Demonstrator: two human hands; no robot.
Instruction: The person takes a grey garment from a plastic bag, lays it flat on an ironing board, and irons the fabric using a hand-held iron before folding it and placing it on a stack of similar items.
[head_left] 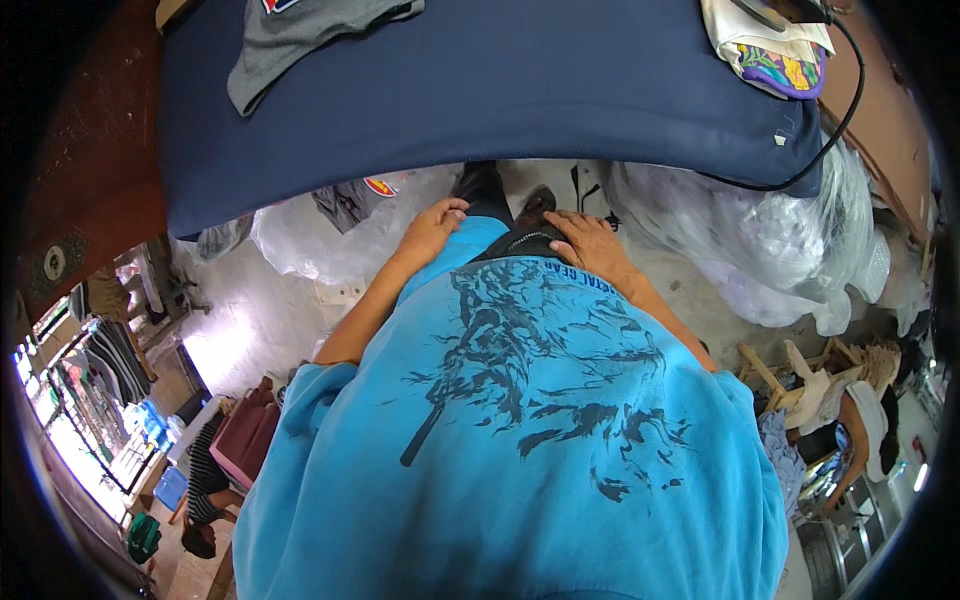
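Note:
My left hand (432,232) is at the left front of the light blue shirt (560,400) I wear. Its fingers are drawn together at the edge of the shirt's hem. My right hand (592,243) rests at the right side of my waist, thumb and fingers apart, holding nothing visible. Between the hands shows a black piece with a zip-like line (532,243) at my waist. Below it come a dark trouser leg (483,188) and a dark shoe (537,200). Both hands are apart from the table ahead.
A table under dark blue cloth (500,90) bears a grey garment (310,50) and a colourful patterned piece (775,70). A black cable (850,110) hangs at its right. Clear plastic bags (770,230) lie beneath. Behind left, a person (205,480) is near hanging clothes (115,360).

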